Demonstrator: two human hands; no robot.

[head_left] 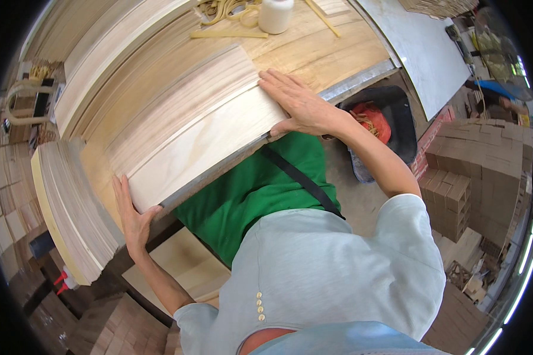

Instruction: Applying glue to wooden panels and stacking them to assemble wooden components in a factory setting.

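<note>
A pale, thin wooden board (204,145) lies at the near edge of the workbench, with streaked thin wooden sheets (177,106) just beyond it. My left hand (135,220) holds the board's left end, its fingers stretched along that end and its thumb at the near corner. At the opposite end, my right hand (302,106) grips the board with fingers laid over the end and the thumb apart at the front edge. Whether the board is one piece or the top of a low pile, I cannot tell.
Tall stacks of wooden sheets (71,207) flank the workbench (314,56) on the left and far side. A white jar (276,15) and yellowish strips (228,35) sit at the back. Right of me is a black bin (400,109) holding a red bag; stacked blocks (479,160) lie beyond.
</note>
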